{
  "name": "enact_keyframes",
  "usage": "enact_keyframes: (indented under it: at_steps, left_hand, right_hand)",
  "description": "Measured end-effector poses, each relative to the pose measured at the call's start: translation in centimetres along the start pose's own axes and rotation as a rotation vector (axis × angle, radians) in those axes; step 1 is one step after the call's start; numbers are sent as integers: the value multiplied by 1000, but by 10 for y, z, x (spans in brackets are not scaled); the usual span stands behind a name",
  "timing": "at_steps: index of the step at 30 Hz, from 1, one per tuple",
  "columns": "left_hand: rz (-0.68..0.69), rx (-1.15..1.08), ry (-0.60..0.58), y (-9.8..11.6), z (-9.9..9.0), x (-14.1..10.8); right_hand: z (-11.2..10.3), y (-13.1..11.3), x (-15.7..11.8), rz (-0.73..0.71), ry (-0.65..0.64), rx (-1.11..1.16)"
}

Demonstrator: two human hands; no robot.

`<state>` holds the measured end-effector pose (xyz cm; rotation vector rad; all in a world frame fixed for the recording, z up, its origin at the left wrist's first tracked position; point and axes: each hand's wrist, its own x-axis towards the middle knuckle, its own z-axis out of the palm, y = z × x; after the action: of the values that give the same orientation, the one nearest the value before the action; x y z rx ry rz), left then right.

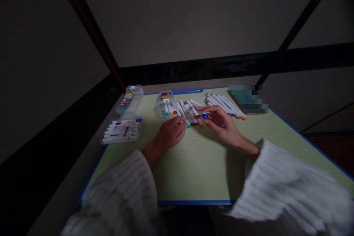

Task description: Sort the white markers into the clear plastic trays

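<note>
My right hand (224, 124) pinches a white marker (205, 116) with its round blue end turned toward me, above the table. To its left, my left hand (172, 132) is closed with curled fingers; what is in them, if anything, is hidden. Just beyond that hand stands a clear plastic case (159, 108) holding several markers with blue, yellow and red ends. A loose row of white markers (186, 110) with green, red and yellow ends lies between my hands and partly behind them. Another group of markers (218, 102) fans out beyond my right hand.
A clear case (134, 105) with a yellow label stands at the far left. Nearer, a flat transparent pack of markers (121, 131) overlaps the left edge. A pixelated flat object (246, 101) lies at the back right. The pale green table (196, 177) has blue edging, with a wall behind.
</note>
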<state>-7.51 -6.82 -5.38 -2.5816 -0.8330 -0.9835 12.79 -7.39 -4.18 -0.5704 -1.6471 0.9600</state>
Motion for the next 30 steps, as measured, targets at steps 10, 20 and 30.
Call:
enact_keyframes:
  at_steps: [10,20,30]
  left_hand:
    - [-83,-142,214,0,5,1]
    - [-73,-48,213,2,3,0]
    - [-48,-27,263,3,2,2]
  right_hand:
    - [15,-12,-6,-13,-98,82]
    - [29,-24,-4,-44,-150,153]
    - [32,-22,-8,-24,-167,159]
